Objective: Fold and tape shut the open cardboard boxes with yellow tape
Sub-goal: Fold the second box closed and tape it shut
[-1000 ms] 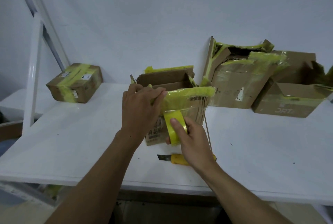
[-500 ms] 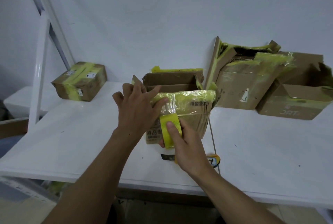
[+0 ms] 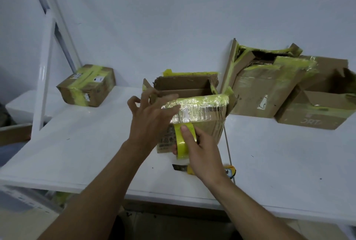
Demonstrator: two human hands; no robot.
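I'm looking down through the head camera at the open box (image 3: 194, 93) sitting mid-table, far flaps standing up, near flap folded over and already shiny with yellow tape. The left hand (image 3: 152, 120) is hovering at the box's 9 o'clock corner, fingers (image 3: 165, 98) spread and lightly bent, gripping nothing (whether the tips are touching the flap, I cannot tell). I'm reading that as getting ready to press the flaps shut.

The right hand (image 3: 204, 153) is gripping the yellow tape roll (image 3: 182, 143) against the box's near face, thumb pressing on the roll's outer band and the other fingers curling behind it. That is probably so the free end anchors low on the wall before running up over the top.

A yellow utility knife (image 3: 230, 171) is lying on the table (image 3: 279, 153) at 6 o'clock from the box, handy for cutting. One sealed box (image 3: 86, 85) is sitting at 10 o'clock, and two more open boxes (image 3: 265, 89) at 2 o'clock.
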